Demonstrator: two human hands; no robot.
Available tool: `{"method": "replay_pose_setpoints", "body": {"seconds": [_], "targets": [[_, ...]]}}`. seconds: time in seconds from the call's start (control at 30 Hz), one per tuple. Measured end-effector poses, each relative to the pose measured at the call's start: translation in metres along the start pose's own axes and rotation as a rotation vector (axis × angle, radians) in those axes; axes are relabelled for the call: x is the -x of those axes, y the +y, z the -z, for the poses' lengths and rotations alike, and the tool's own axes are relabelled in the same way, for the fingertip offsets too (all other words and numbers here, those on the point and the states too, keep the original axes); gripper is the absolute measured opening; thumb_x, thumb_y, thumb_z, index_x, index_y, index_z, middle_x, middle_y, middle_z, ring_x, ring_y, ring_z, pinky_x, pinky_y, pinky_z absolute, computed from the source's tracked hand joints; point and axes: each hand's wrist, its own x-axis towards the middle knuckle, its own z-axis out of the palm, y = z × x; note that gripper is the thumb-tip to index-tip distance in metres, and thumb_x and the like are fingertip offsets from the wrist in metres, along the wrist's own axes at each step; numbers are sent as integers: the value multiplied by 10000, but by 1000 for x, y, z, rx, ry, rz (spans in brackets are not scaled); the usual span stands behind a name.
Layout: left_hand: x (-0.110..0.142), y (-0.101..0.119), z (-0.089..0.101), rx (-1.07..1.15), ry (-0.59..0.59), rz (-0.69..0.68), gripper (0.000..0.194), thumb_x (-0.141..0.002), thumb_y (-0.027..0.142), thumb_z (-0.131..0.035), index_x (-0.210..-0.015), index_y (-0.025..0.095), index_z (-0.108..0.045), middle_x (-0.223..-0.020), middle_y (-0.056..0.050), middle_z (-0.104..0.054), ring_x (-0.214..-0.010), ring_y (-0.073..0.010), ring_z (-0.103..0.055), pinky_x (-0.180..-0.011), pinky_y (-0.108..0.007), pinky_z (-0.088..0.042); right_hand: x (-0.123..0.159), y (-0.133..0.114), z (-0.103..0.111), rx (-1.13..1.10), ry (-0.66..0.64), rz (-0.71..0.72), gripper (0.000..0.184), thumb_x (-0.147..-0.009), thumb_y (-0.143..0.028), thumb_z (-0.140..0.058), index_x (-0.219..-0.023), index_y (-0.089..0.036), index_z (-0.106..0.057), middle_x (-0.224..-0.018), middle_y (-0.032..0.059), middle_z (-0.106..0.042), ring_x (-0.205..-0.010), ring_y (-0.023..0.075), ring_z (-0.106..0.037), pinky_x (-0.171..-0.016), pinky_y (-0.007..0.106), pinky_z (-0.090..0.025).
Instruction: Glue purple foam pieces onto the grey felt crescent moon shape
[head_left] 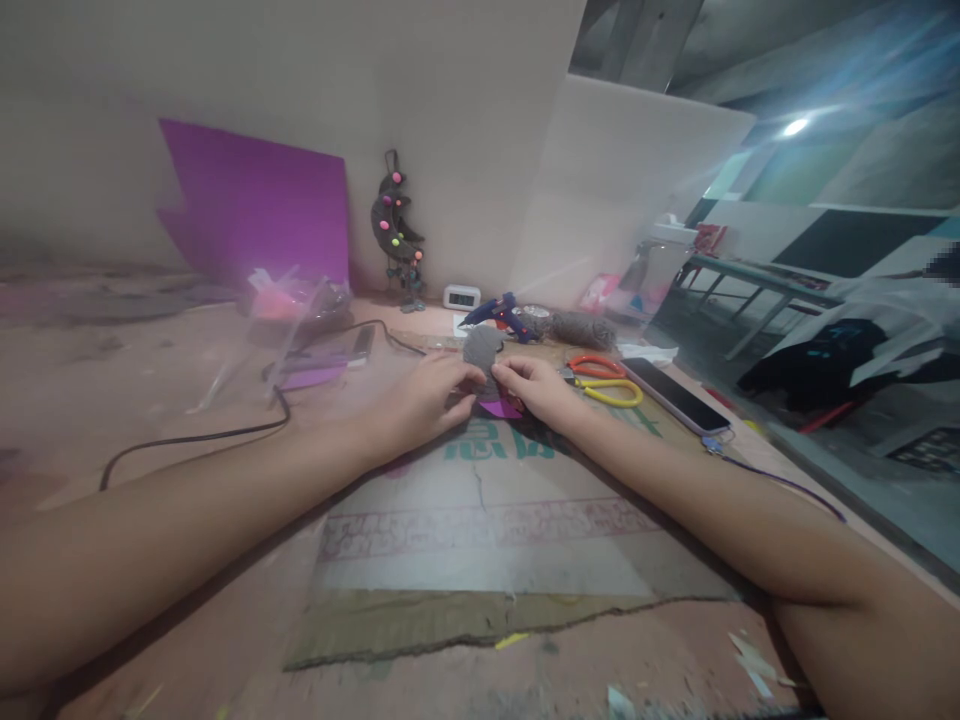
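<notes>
Over the cardboard sheet [480, 520], a grey, rounded, yarn-textured piece [481, 347] is held between both hands. My left hand [435, 400] has its thumb and fingers bent around the left edge of it. On the opposite edge, my right hand [536, 388] pinches it with thumb and forefinger. A bit of purple sheet [501, 409] shows at its lower end; whether the two are joined cannot be seen. Just beyond sits a blue glue gun [499, 315], nozzle pointing left. Scissors with orange and yellow handles [611, 390] lie right of my right hand.
A phone [675, 395] with a cord lies at the right edge. Behind are a grey yarn skein [581, 328], a small white digital clock [461, 297] and a grey crescent ornament [390, 222]. A purple sheet [277, 205] leans on the wall. A black cable [202, 440] crosses the left side.
</notes>
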Motion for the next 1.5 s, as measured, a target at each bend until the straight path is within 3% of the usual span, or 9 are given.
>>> {"method": "replay_pose_setpoints", "body": {"seconds": [0.27, 0.43, 0.53, 0.6, 0.8, 1.0, 1.23, 1.43, 1.5], "targets": [[1, -1, -1, 18, 14, 4, 203, -834, 174, -512, -1021, 175, -590, -976, -57, -655, -955, -208, -584, -877, -359, -464, -2, 3, -1, -24, 9, 9, 416, -807, -561, -544, -645, -184, -476, -477, -75, -409, -400, 64, -359, -404, 204, -264], [2, 0, 1, 124, -9, 23, 350, -785, 127, -501, -1127, 167, -565, -1074, -74, -638, -1018, -220, -577, -911, -372, -465, -1, 2, -2, -39, 65, -26, 376, -817, -530, -546, -668, -189, -488, -459, -75, -413, -391, 76, -378, -400, 207, -276], [2, 1, 1, 228, -11, 116, 357, -846, 171, -462, -1194, 171, -540, -1125, -85, -629, -1045, -218, -585, -909, -367, -478, -1, 3, -1, -26, 99, -43, 361, -818, -521, -541, -677, -192, -497, -463, -75, -407, -399, 83, -379, -408, 214, -275], [1, -1, 0, 294, 50, 208, 331, -892, 208, -420, -1200, 173, -535, -1129, -87, -631, -1043, -209, -595, -905, -361, -484, -2, 4, 0, -13, 131, -29, 359, -813, -518, -546, -671, -191, -501, -488, -74, -400, -419, 81, -368, -430, 218, -276], [-5, -13, -2, 334, 226, 384, 257, -866, 202, -473, -1090, 166, -595, -1043, -74, -660, -993, -200, -612, -925, -378, -470, -4, 8, 1, 11, 199, 11, 377, -810, -539, -530, -675, -186, -522, -525, -62, -399, -492, 97, -373, -502, 233, -301], [-5, -13, -3, 406, 217, 438, 214, -833, 210, -526, -1025, 176, -614, -976, -61, -672, -954, -206, -632, -885, -382, -501, -5, 8, 1, 33, 180, 33, 370, -801, -534, -532, -696, -180, -541, -543, -58, -403, -501, 99, -367, -502, 235, -300], [-3, -15, -12, 784, 181, 487, 288, -915, 317, -450, -1171, 203, -514, -780, -16, -631, -758, -177, -679, -747, -376, -576, -7, 10, 1, 71, 175, 62, 357, -820, -514, -511, -693, -182, -537, -555, -52, -408, -519, 105, -372, -515, 238, -301], [-1, -15, -11, 659, 125, 373, 366, -883, 336, -527, -1227, 211, -526, -1124, -89, -618, -1028, -218, -610, -846, -380, -544, -4, 9, 0, 135, 140, 95, 341, -833, -484, -513, -704, -171, -559, -609, -39, -463, -549, 103, -391, -545, 237, -322], [0, -17, -12, 595, 112, 355, 354, -878, 322, -531, -1213, 208, -544, -1150, -92, -608, -1066, -226, -585, -872, -390, -527, -2, 6, -1, 158, 118, 99, 346, -836, -481, -516, -681, -173, -546, -598, -38, -469, -548, 103, -401, -545, 235, -326]]}}
